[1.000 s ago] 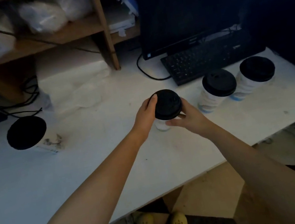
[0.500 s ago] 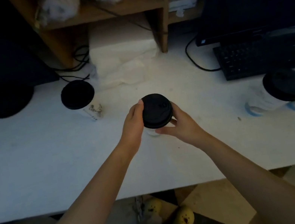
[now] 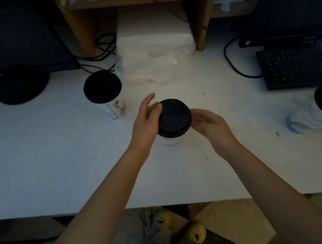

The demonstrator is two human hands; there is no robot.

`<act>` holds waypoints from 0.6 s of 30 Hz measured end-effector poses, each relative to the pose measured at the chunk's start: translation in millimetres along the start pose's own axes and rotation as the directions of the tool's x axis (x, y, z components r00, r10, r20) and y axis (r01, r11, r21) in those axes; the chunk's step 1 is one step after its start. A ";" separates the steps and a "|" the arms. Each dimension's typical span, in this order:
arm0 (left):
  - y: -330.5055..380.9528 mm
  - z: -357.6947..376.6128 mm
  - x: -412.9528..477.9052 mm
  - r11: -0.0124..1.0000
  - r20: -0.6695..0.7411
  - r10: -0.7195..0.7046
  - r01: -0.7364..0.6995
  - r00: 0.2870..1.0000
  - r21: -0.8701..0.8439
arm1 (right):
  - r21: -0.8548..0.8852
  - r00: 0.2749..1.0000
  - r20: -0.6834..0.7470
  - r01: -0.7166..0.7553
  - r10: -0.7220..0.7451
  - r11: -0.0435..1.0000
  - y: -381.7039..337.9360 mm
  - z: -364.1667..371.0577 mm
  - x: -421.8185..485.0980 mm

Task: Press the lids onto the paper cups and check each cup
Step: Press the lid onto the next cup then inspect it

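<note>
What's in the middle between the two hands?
A paper cup with a black lid on it stands on the white table, between the left hand and the right hand. The head view shows this.

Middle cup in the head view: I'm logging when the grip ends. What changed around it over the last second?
The right hand let go of the paper cup and drew off to its right, blurred. The left hand loosened, its forefinger lifting straight, thumb still at the rim of the black lid. The cup stayed upright on the white table, lid on.
</note>
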State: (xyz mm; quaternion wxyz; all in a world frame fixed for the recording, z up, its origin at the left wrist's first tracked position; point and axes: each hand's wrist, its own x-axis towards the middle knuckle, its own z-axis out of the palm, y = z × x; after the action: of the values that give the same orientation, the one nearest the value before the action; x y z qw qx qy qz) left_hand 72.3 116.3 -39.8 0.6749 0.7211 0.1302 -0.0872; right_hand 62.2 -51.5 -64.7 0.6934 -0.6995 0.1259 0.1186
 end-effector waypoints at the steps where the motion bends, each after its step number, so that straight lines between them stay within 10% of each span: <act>1: 2.8 0.3 2.9 0.999 -0.015 0.032 -0.031 0.999 0.029 | 0.067 0.996 -0.089 -0.011 0.017 0.998 -8.7 4.2 2.1; 7: -2.3 17.2 9.4 0.977 -0.068 0.136 -0.122 0.988 0.174 | -0.249 0.985 -0.095 0.119 -0.147 0.961 -32.6 53.0 14.1; 18: -9.7 19.3 15.0 0.976 -0.058 0.171 -0.160 0.984 0.149 | -0.239 0.979 -0.079 0.163 -0.186 0.957 -25.1 50.8 19.7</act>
State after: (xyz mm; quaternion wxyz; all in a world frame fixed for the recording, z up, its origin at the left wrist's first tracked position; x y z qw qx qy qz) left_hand 84.6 98.6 -54.9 0.6211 0.7788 0.0868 -0.0142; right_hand 89.6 -0.8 -48.3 0.6077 -0.7889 0.0838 0.0354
